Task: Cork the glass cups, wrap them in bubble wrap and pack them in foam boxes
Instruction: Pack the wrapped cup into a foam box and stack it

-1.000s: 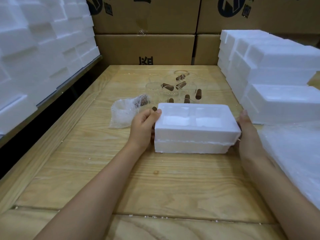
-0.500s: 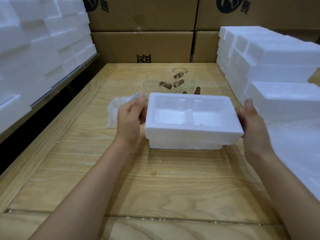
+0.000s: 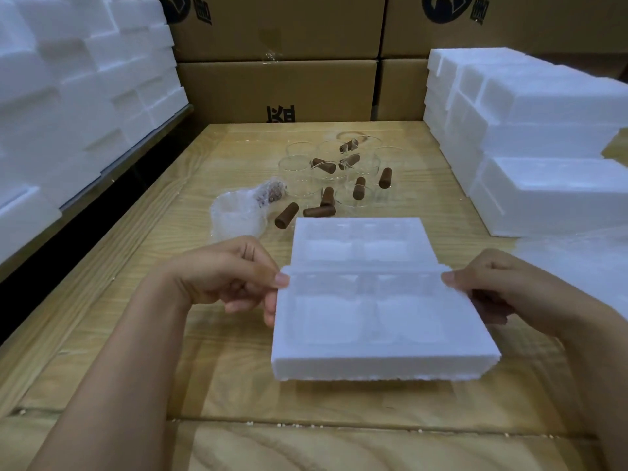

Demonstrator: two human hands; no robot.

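Well off to the left of your left fingers, white foam blocks [image 3: 78, 96] are stacked on a shelf. Your left hand [image 3: 227, 270] pinches the left edge of the held foam half [image 3: 380, 321], thumb on top and fingers [image 3: 270, 311] curled underneath. Just beyond those fingers a bundle of bubble wrap [image 3: 238, 215] lies on the desk [image 3: 221, 368], with something brownish showing through its far end. Farther out from your fingertips, brown corks [image 3: 287, 215] lie scattered among clear glass cups [image 3: 299, 171], all uncorked, with a few corks resting in or across them. Cardboard boxes [image 3: 278, 86] wall off the back. Between your two hands the held foam half hangs above the desk, its two moulded hollows facing up. Its far edge overlaps the near edge of the second foam half [image 3: 360, 239], which lies flat on the desk, hollows also up. Your right hand [image 3: 503, 287] grips the held half's right edge the same way, thumb on top. Beyond and to the right of those fingers stand piled foam boxes [image 3: 543, 130], and a sheet of bubble wrap [image 3: 591, 266] lies just right of your hand.
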